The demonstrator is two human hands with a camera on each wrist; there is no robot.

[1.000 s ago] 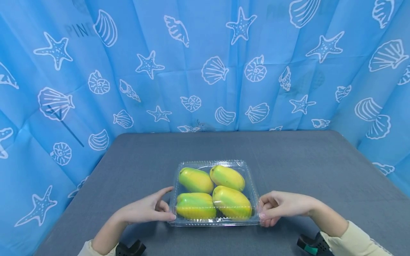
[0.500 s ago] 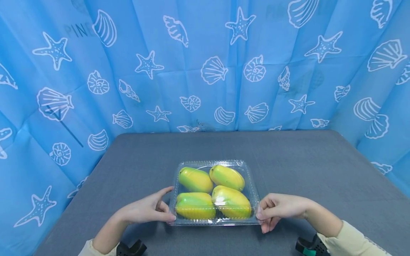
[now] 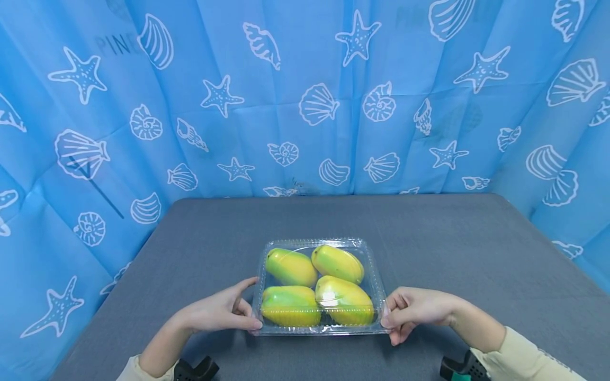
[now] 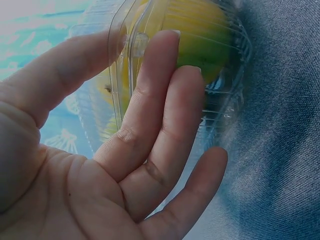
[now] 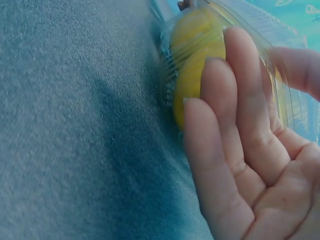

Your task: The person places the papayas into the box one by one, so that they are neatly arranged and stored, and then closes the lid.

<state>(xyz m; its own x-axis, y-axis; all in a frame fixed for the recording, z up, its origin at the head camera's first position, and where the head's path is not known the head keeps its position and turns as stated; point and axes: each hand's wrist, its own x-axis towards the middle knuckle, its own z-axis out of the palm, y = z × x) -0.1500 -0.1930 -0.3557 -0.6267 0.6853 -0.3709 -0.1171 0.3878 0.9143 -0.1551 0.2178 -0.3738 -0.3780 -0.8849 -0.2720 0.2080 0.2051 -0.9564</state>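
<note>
A clear plastic clamshell box (image 3: 333,331) with ribbed walls sits on the table, its lid down over several yellow-green mangoes (image 3: 292,306). At its front left corner, my left hand (image 3: 219,312) pinches the rim, thumb on top and index finger stretched along the left side. My right hand (image 3: 421,308) grips the front right corner between thumb and fingers. In the left wrist view, fingers (image 4: 155,100) lie against the box wall below the rim, and a mango (image 4: 207,40) shows through. The right wrist view has fingers (image 5: 245,100) under the rim beside yellow mangoes (image 5: 192,82).
A grey cloth-covered table (image 3: 214,227) extends around the box on all sides. Behind it hangs a blue curtain (image 3: 295,69) printed with white shells and starfish. Black wrist devices (image 3: 195,369) sit below both hands near the front.
The right hand's lower fingers have straightened slightly downward at the corner, and its forearm has shifted a little left. The box and the left hand hold nearly the same position.
</note>
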